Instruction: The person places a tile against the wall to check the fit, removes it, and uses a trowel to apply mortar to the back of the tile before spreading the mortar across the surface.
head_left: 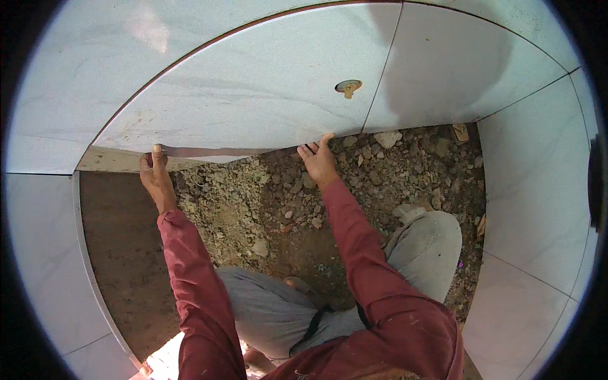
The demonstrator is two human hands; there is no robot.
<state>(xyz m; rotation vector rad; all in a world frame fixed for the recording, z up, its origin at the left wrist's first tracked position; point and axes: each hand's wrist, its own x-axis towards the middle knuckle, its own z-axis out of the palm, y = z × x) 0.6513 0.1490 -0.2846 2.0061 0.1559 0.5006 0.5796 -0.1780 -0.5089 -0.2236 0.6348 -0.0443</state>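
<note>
A large white marbled wall tile (253,76) stands in front of me, with a round hole and a brass pipe fitting (348,87) in it. At its lower left edge, my left hand (157,180) is closed with the thumb up, gripping the end of a thin flat brownish strip (209,152). The strip runs to the right along the tile's bottom edge; what it is made of I cannot tell. My right hand (320,166) touches the bottom edge further right, its fingers apart and no object seen in it.
Rubble and loose stones (373,164) cover the ground below the tile, with a sandy mortar heap (221,202) beside them. White tiled walls rise on the right (538,190) and left (44,240). My bent knee (430,247) is close to the right wall.
</note>
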